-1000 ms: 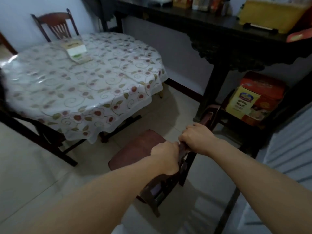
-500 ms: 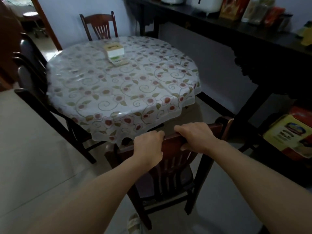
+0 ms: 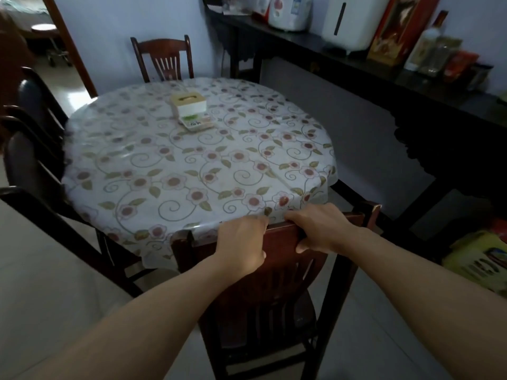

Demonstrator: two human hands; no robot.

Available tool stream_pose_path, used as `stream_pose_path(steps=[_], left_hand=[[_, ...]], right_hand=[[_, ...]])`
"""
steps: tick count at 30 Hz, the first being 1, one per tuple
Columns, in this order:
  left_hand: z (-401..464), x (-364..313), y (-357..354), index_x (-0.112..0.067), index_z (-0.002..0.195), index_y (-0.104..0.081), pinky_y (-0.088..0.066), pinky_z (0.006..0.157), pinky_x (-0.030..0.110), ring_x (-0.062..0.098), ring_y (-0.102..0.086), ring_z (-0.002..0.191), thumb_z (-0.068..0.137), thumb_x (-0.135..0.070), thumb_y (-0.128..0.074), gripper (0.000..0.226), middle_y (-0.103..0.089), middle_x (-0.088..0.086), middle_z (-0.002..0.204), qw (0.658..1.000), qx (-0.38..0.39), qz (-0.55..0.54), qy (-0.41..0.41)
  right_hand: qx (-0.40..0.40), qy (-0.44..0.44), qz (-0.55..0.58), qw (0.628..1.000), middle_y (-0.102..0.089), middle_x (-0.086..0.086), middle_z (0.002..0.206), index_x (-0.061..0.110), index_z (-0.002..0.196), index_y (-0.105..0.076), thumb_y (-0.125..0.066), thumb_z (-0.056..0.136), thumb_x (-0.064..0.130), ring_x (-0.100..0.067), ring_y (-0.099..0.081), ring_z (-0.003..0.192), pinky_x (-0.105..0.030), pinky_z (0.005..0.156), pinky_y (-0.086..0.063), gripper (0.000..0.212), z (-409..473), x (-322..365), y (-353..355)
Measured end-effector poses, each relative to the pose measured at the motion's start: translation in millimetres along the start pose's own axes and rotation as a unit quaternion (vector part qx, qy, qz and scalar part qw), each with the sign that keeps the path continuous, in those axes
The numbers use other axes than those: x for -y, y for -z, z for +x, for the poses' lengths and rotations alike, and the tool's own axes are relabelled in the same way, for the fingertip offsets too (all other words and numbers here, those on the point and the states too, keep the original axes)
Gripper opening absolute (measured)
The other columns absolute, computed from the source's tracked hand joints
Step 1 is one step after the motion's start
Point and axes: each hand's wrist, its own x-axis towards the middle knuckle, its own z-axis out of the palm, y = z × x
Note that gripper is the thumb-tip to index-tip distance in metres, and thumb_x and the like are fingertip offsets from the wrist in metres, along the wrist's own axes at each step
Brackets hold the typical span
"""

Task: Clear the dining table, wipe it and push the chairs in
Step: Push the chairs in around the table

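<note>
A: Chair position?
B: The chair (image 3: pixel 274 283) sits at lower centre, its top rail against the bench (image 3: pixel 192 165) edge.
A: Hands?
B: The left hand (image 3: pixel 242 246) and right hand (image 3: pixel 321 231) each curl over the top rail, gripping it.
A: Bench surface?
B: A box (image 3: pixel 188 104) stands at upper centre on the flowered cover. Another chair (image 3: pixel 163 60) stands beyond.

The dining table (image 3: pixel 90 171) wears a glossy, smooth plastic cover printed with flowers, which catches glare along its left edge. The near chair (image 3: pixel 279 259) is dark polished wood. The floor (image 3: pixel 46 283) is smooth pale tile, faintly shiny.
</note>
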Motion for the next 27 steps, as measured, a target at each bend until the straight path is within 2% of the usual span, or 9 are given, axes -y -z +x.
stream_pose_path(steps=[3,7,13,15,17,19,25,27], left_hand=[[21,5,1,-0.019,0.107,-0.049,-0.037,0.070,0.030,0.020,-0.058,0.096,0.079,-0.032,-0.069,0.037,-0.058,-0.002,0.106,1.000,-0.001,0.006,0.013],[48,4,-1,-0.019,0.111,-0.045,-0.041,0.073,0.031,0.022,-0.058,0.096,0.078,-0.031,-0.068,0.042,-0.058,-0.001,0.107,0.999,0.009,0.028,0.041],[73,-17,-18,-0.022,0.120,-0.042,-0.039,0.072,0.033,0.020,-0.055,0.103,0.080,-0.030,-0.067,0.048,-0.054,-0.004,0.114,0.994,0.030,0.060,0.089],[76,-26,-33,-0.022,0.120,-0.043,-0.042,0.072,0.033,0.020,-0.054,0.104,0.079,-0.029,-0.067,0.048,-0.053,-0.004,0.116,0.992,0.046,0.060,0.104],[80,-38,-47,-0.023,0.120,-0.044,-0.045,0.071,0.033,0.019,-0.055,0.104,0.077,-0.029,-0.068,0.050,-0.053,-0.005,0.117,0.991,0.050,0.052,0.114],[85,-49,-51,-0.022,0.114,-0.045,-0.041,0.065,0.031,0.019,-0.055,0.103,0.077,-0.031,-0.067,0.044,-0.053,-0.006,0.116,0.990,0.043,0.059,0.121],[85,-76,-59,-0.021,0.114,-0.041,-0.033,0.062,0.030,0.019,-0.051,0.107,0.080,-0.034,-0.065,0.043,-0.049,-0.004,0.115,0.981,0.060,0.091,0.157],[79,-82,-63,-0.020,0.111,-0.043,-0.032,0.060,0.031,0.020,-0.052,0.104,0.080,-0.033,-0.065,0.041,-0.050,-0.002,0.111,0.982,0.061,0.090,0.157]], right_hand=[[-0.018,0.017,-0.018,1.000,-0.061,-0.004,0.106,0.024,0.116,-0.049,-0.073,0.073,0.045,-0.026,-0.059,0.096,-0.034,0.071,-0.043,0.054,20,-14,1],[-0.033,0.046,-0.027,0.998,-0.063,-0.004,0.101,0.023,0.115,-0.048,-0.071,0.075,0.047,-0.026,-0.059,0.094,-0.031,0.065,-0.031,0.052,42,-37,-1],[-0.085,0.130,-0.031,0.987,-0.064,-0.005,0.103,0.020,0.129,-0.041,-0.068,0.079,0.045,-0.027,-0.060,0.093,-0.032,0.068,-0.037,0.062,65,-74,-26],[-0.092,0.161,-0.028,0.982,-0.064,-0.004,0.105,0.021,0.124,-0.045,-0.068,0.079,0.044,-0.027,-0.060,0.096,-0.033,0.070,-0.037,0.056,69,-84,-40],[-0.086,0.192,-0.023,0.977,-0.063,-0.001,0.107,0.021,0.117,-0.049,-0.068,0.078,0.043,-0.025,-0.059,0.099,-0.032,0.067,-0.029,0.049,71,-99,-53],[-0.095,0.212,-0.026,0.972,-0.063,0.000,0.107,0.021,0.112,-0.049,-0.069,0.076,0.043,-0.025,-0.059,0.099,-0.031,0.064,-0.026,0.046,74,-112,-60],[-0.098,0.230,-0.028,0.968,-0.062,-0.001,0.106,0.020,0.113,-0.047,-0.068,0.079,0.043,-0.026,-0.060,0.093,-0.030,0.061,-0.026,0.046,65,-127,-72],[-0.094,0.234,-0.022,0.967,-0.063,-0.002,0.104,0.020,0.113,-0.046,-0.068,0.079,0.042,-0.026,-0.061,0.091,-0.028,0.055,-0.024,0.046,58,-126,-77]])
